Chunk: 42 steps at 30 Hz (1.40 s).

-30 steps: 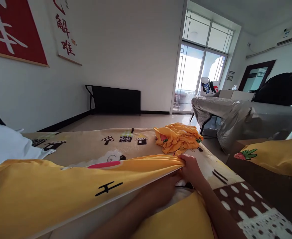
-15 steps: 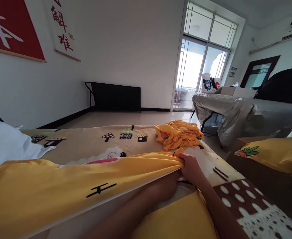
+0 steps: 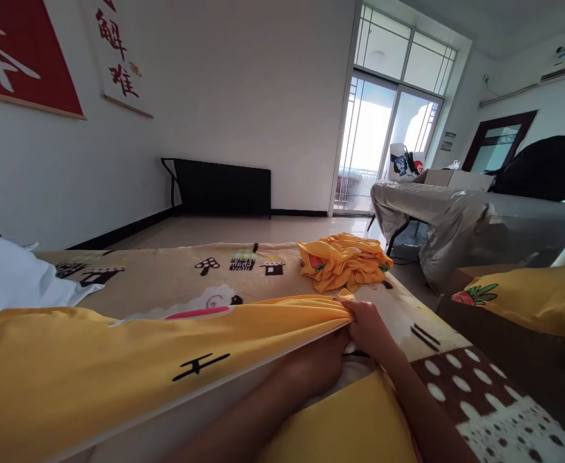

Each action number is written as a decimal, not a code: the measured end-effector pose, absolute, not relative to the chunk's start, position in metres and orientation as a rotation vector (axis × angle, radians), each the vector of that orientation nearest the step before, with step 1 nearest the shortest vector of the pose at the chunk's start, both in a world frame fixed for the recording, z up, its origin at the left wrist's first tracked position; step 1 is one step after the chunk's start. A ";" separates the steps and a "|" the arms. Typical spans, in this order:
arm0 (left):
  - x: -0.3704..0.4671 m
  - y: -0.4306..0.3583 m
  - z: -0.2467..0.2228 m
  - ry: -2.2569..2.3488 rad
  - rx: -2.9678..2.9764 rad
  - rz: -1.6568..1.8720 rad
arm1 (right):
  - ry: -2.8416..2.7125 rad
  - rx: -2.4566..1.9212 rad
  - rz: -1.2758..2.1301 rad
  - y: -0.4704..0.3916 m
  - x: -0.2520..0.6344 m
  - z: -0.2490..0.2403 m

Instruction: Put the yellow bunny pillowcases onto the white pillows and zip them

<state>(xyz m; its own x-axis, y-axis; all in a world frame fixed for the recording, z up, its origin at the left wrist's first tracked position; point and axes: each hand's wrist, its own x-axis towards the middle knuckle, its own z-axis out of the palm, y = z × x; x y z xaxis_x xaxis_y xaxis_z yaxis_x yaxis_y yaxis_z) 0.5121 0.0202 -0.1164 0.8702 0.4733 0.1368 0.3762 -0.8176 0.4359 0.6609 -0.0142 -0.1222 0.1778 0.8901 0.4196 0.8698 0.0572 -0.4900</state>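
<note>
A yellow fabric cover (image 3: 118, 360) with a black mark and a pink patch stretches from the left edge to the middle, with a pale layer under its edge. My right hand (image 3: 366, 326) is closed on the gathered end of this cover. Beneath the cloth's edge is my left hand (image 3: 328, 361), close beside the right one; its fingers are hidden by the fabric. Nearer to me, another yellow section (image 3: 344, 424) lies between my forearms. A crumpled orange-yellow cloth (image 3: 344, 260) rests beyond my hands.
A patterned blanket (image 3: 157, 270) spreads under the cloths. White fabric (image 3: 17, 273) lies at the left. At the right, a cardboard box (image 3: 484, 334) holds yellow cloth (image 3: 537, 296). Behind stands a plastic-covered table (image 3: 460, 209) bearing bags and a box.
The black mark on the cover has shifted slightly right. Both hands keep nearly the same place, and the view has moved a little.
</note>
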 end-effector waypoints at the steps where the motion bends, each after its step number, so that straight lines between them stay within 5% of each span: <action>1: 0.512 0.021 -0.117 0.643 2.640 0.344 | -1.675 -1.793 0.037 -0.015 0.658 -0.122; 11: 0.523 0.026 -0.120 0.627 2.662 0.352 | -1.615 -1.987 -0.094 -0.016 0.665 -0.118; 30: 0.514 0.026 -0.112 0.457 2.811 0.388 | -1.416 -1.550 0.236 -0.006 0.679 -0.124; 42: 0.509 0.018 -0.109 0.529 2.709 0.466 | -1.392 -1.566 0.108 -0.009 0.673 -0.121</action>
<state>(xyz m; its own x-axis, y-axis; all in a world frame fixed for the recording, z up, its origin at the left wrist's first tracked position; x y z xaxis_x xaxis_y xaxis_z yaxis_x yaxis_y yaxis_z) 0.5094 0.0177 -0.1093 0.8767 0.4112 0.2494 0.2993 -0.8724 0.3863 0.6728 -0.0085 -0.1212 0.3344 0.7889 0.5156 0.6998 0.1585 -0.6965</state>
